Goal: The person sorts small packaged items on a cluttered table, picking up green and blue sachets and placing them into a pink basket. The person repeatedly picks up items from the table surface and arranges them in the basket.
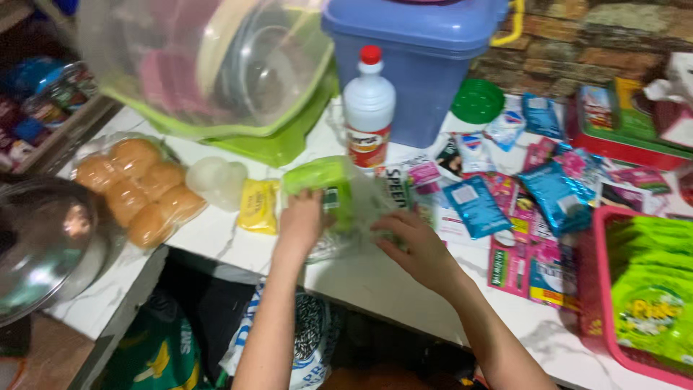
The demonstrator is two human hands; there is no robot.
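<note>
forearms reaching over counter, left hand grip holding green packet, right hand grip pinching clear bag

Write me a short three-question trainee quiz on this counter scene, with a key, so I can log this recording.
1. True or false: the left hand rests on a green packet inside a clear plastic bag.
2. What colour is the cap of the white bottle standing behind the hands?
A. red
B. yellow
C. black
3. What lies at the left end of the white counter, wrapped in clear plastic?

Key:
1. True; the right hand touches the same bag from the other side.
2. A, red.
3. A pack of round bread buns, beside a small yellow packet.
</note>
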